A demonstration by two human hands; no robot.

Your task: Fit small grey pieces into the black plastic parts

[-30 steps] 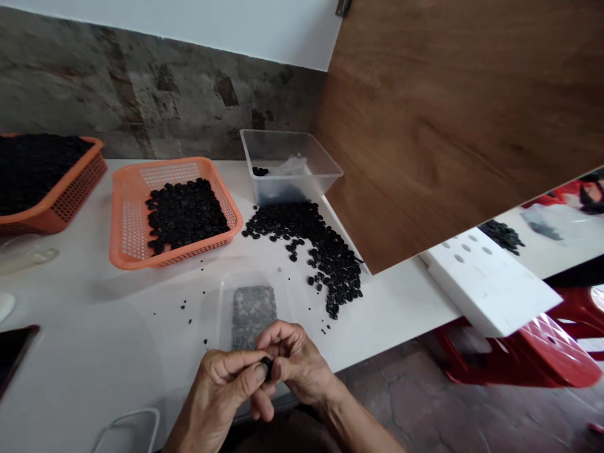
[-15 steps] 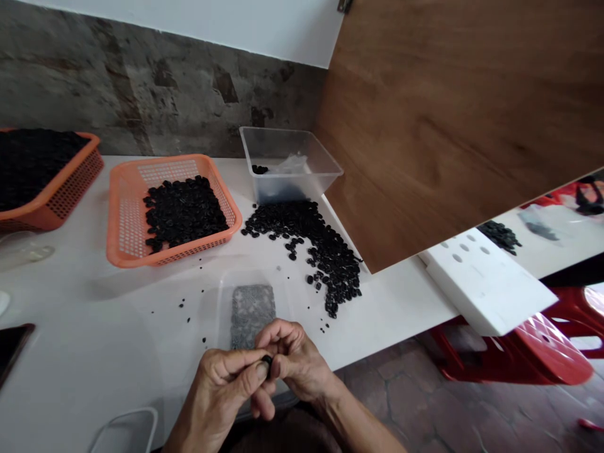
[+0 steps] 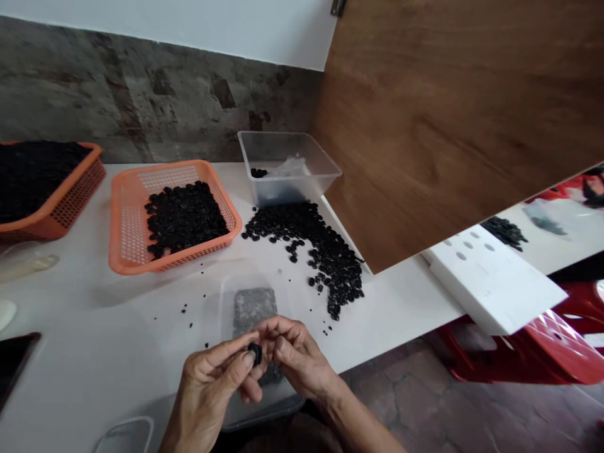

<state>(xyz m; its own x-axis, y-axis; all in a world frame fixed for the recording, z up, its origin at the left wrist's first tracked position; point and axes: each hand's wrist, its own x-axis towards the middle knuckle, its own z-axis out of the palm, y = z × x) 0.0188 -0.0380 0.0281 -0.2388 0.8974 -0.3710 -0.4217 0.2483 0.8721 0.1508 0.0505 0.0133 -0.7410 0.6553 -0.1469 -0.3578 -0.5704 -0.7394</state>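
Note:
My left hand (image 3: 214, 377) pinches a small black ring-like piece (image 3: 255, 354) between thumb and forefinger. Close beside it on the right, my right hand (image 3: 299, 355) has its fingers curled, its thumb near the forefinger; whether it holds anything is hidden. Both hands are over a clear plastic tray (image 3: 226, 296), in which a grey speckled block (image 3: 255, 308) lies. Beyond the tray, a pile of small black pieces (image 3: 306, 233) spreads over the white table (image 3: 113, 352). An orange basket (image 3: 120, 251) to the left holds more black pieces.
A fuller orange basket (image 3: 70, 204) stands at the far left. Behind the pile is a clear bin (image 3: 292, 182). A brown wooden board (image 3: 448, 113) slants across the right, with a white foam box (image 3: 500, 283) and red stools (image 3: 542, 352) beyond. A dark phone-like object (image 3: 16, 362) lies at left.
My left hand has shifted slightly left with the black piece, which now shows more. My hands have drawn slightly apart. The view has shifted a little.

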